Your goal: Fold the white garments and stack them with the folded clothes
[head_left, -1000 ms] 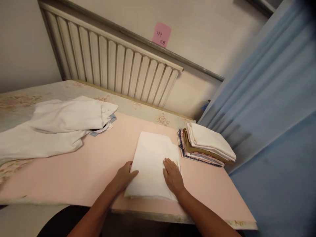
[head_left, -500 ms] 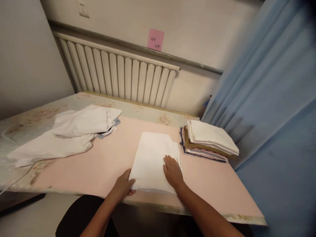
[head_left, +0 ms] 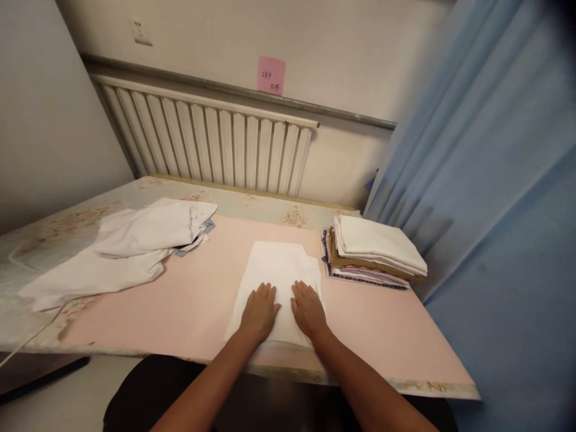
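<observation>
A folded white cloth (head_left: 279, 264) lies flat near the front edge of the table, on a pink sheet (head_left: 193, 294). My left hand (head_left: 260, 312) rests palm down on its left part, fingers stretched out. On the right part, my right hand (head_left: 308, 307) also lies flat with its fingers extended. Neither hand grips anything; the two are a short gap apart, thumbs pointing inward. What kind of garment or linen the cloth is cannot be made out.
To the right stands a stack of folded fabrics (head_left: 378, 249), white on top. Crumpled white garments (head_left: 135, 240) lie at the left, by a thin white cable (head_left: 38, 333). Behind the table is a radiator (head_left: 216, 141); a blue curtain (head_left: 486, 198) hangs on the right.
My left hand has let go of the cloth's lower left edge and moved right and up onto its top. My right hand stays on the cloth. The view has shifted slightly.
</observation>
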Demonstrator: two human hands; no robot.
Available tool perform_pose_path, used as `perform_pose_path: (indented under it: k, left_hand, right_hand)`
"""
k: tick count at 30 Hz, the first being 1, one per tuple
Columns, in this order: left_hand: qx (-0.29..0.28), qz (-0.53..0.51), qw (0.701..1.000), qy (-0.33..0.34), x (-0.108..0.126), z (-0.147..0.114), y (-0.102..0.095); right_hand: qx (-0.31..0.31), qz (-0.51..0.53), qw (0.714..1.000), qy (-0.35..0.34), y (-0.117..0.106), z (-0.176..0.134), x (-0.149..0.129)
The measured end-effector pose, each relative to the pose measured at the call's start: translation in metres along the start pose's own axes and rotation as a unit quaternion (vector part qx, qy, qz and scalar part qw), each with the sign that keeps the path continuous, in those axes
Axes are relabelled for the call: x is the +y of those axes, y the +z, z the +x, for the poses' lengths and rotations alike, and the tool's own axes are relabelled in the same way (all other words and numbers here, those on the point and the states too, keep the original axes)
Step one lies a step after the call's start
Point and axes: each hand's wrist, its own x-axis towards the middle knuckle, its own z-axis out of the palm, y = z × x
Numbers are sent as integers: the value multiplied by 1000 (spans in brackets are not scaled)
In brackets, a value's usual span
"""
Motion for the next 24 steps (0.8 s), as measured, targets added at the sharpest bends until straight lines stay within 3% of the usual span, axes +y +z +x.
perform_pose_path:
  k: [6, 12, 16, 20, 24]
  left_hand:
    - [29, 30, 998, 56, -4, 1, 30]
    - [48, 44, 996, 55, -6, 0, 32]
    - [55, 47, 996, 56, -5, 0, 31]
    - [66, 46, 995, 63, -6, -1, 30]
    - [74, 57, 994, 65, -7, -1, 32]
  right_hand:
    - [-4, 17, 1000, 3, 0, 0, 2]
    - [2, 30, 999, 14, 7, 1, 6]
    - [-20, 28, 999, 43, 18, 14, -7]
    - [-35, 43, 997, -49, 24, 37, -24]
    - [-32, 24, 994, -106, 26, 58, -11]
